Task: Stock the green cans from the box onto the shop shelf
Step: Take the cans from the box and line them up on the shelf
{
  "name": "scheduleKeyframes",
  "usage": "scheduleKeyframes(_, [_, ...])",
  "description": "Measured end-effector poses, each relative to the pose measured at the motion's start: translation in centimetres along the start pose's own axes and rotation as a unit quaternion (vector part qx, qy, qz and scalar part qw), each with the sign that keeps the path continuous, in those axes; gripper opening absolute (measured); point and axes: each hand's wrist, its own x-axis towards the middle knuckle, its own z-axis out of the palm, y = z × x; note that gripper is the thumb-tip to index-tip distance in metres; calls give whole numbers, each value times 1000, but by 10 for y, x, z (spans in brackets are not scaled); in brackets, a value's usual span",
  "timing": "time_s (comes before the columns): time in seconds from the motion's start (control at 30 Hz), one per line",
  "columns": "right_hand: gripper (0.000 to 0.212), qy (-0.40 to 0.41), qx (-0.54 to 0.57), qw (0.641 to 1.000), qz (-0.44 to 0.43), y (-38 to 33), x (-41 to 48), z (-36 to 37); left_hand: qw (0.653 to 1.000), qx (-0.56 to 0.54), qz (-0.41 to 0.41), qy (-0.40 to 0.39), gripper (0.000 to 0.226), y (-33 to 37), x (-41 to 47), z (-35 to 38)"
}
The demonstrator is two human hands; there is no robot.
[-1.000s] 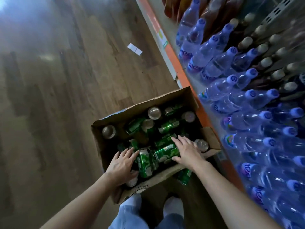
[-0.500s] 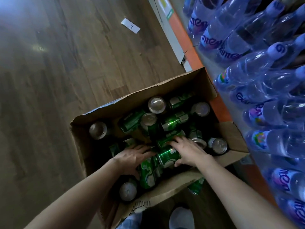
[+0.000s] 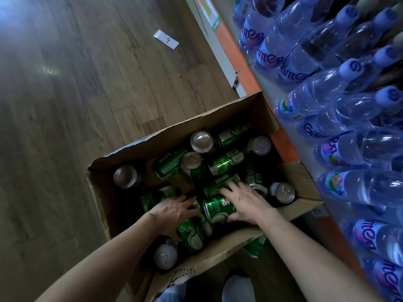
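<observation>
Left hand (image 3: pixel 174 212): palm down, fingers curved over the upper end of the swirl can (image 3: pixel 192 235), thumb along its side; it holds that can.
Right hand (image 3: pixel 245 202): fingers curled over the top of the lettered can (image 3: pixel 218 209), thumb tucked under it; the can is clasped between them.
Hands in all: two, bare, both down inside the box (image 3: pixel 257 112).
Green cans (image 3: pixel 226 162): more than a dozen show in the box; shadow and heaping stop an exact count. Two lie side by side under the hands. The others spread beyond the fingertips and to either side of the wrists.
Silver ends facing up: seven, one just below the left wrist, one just right of the right hand.
Lying cans: the others, on their sides at mixed angles.
Can looks: glossy dark green bodies, pale swirls, white lettering, silver ends.
Stray can (image 3: pixel 255 247): one, outside the box by its near flap, beneath the right forearm.
Box: one, brown cardboard, flaps open, on the wooden floor (image 3: pixel 87 105), beside the shelf (image 3: pixel 245 70).
Shelf: one, orange front edge, right of the right hand.
Bottles (image 3: pixel 322 101): well over a dozen on the shelf, clear blue-tinted plastic with blue caps; the frame edge cuts the rows.
Paper slip (image 3: pixel 166 39): one, white, on the floor well beyond the fingertips.
</observation>
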Motion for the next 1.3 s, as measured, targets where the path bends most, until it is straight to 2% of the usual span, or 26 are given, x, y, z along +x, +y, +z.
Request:
scheduleKeyframes(0.17, [69,41,7,999,10,-6,-13,-19,998,-16,-57,29,87,-4,-25,-11])
scheduleKeyframes(0.37, [74,53,29,997,48,-3,-54,-61,987,-64,-112,99,89,-2,-69,-46])
scheduleKeyframes(0.53, [77,64,59,993,80,-6,-112,-116,975,-122,-121,143,85,16,-119,-102])
scheduleKeyframes(0.73, [79,92,74,986,122,-24,-205,-208,961,-128,-147,195,91,46,-198,-197])
scheduleKeyframes(0.83, [79,116,85,979,144,-37,-261,-257,951,-141,-135,242,97,61,-243,-246])
scheduleKeyframes(1.0, [80,161,78,968,176,-59,-355,-333,942,-112,-106,297,86,96,-315,-328])
scheduleKeyframes(1.17, [78,222,78,951,199,-80,-446,-392,926,-87,-58,362,102,132,-379,-411])
scheduleKeyframes(1.3, [81,258,100,933,231,-98,-517,-427,915,-75,-31,395,79,162,-414,-467])
